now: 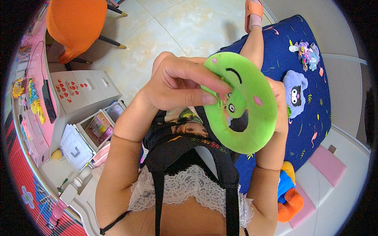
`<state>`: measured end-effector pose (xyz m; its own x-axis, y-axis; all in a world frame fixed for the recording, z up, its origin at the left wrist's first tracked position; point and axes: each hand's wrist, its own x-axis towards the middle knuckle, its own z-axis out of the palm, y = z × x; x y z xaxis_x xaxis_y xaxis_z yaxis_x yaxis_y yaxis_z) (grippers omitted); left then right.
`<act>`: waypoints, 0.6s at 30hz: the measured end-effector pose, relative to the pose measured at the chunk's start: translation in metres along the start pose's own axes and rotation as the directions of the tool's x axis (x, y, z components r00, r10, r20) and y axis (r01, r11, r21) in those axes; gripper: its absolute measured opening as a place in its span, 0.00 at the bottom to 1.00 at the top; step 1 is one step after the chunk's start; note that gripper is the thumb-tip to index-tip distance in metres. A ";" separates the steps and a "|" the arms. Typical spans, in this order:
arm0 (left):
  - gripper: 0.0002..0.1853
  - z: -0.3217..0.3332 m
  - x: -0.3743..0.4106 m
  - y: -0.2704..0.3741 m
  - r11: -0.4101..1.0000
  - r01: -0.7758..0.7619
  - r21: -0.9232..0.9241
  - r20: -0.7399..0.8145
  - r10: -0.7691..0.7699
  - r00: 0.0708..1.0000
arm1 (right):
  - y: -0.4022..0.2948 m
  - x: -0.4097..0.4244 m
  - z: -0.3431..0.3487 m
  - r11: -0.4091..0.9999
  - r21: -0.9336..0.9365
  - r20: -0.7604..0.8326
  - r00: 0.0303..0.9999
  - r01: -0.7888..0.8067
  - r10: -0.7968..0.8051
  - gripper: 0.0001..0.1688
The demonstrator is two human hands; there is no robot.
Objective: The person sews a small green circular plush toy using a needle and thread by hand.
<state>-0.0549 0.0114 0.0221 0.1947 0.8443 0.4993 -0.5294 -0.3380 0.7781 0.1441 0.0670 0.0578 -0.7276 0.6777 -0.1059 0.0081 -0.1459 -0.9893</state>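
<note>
A light-green plush ring (260, 126) with a stitched black curve and pink cheek spots is held up in front of my chest. Inside its hole shows a smaller green plush part (236, 107) with a round eye. My left hand (180, 84) pinches at the ring's left inner edge, thumb and index finger close together. Just beyond the thumb tip is a thin, pale line, too small to name. Behind the ring's right side, my right hand (277, 90) grips it, most of its fingers hidden. Below hangs a black cloth item (183, 144) with straps and coloured lettering.
On my right, a dark-blue bedspread (313, 118) carries a lilac plush (291, 97) and a cluster of small plush toys (308, 56). To the left stand white drawers (85, 88), an open storage unit (96, 132) and a pink-topped desk (37, 67). An orange chair (78, 26) is farther off.
</note>
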 end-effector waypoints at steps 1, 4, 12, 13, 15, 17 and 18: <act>0.12 0.000 0.000 0.000 1.000 0.001 -0.003 0.000 -0.001 1.000 | -0.001 0.000 0.000 1.000 -0.005 0.005 1.000 0.002 -0.002 0.05; 0.12 0.002 0.000 0.001 1.000 0.006 -0.023 -0.009 -0.006 1.000 | 0.000 0.000 0.000 1.000 0.004 -0.004 1.000 0.005 -0.005 0.05; 0.13 0.000 0.001 0.000 1.000 -0.010 0.024 0.009 0.010 1.000 | -0.008 -0.001 0.001 0.999 -0.036 -0.038 0.999 -0.011 0.010 0.04; 0.13 0.000 0.001 0.000 0.999 -0.010 0.033 0.012 0.010 1.000 | -0.009 -0.001 0.001 0.998 -0.053 -0.035 0.999 -0.022 0.020 0.04; 0.13 -0.001 0.000 0.000 1.000 -0.009 0.029 0.015 0.008 1.000 | -0.008 -0.001 0.002 0.999 -0.039 -0.034 0.999 -0.004 0.003 0.04; 0.13 -0.001 -0.001 0.000 1.000 -0.011 0.024 0.013 0.011 1.000 | -0.007 0.000 0.002 1.000 -0.031 -0.019 1.000 -0.002 0.001 0.04; 0.13 0.000 0.000 0.000 1.000 -0.015 0.016 0.015 0.015 1.000 | -0.006 -0.001 0.000 0.999 -0.032 -0.011 1.000 -0.009 0.008 0.05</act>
<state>-0.0552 0.0114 0.0215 0.1990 0.8329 0.5165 -0.5191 -0.3574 0.7764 0.1442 0.0673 0.0643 -0.7201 0.6842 -0.1153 0.0365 -0.1286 -0.9910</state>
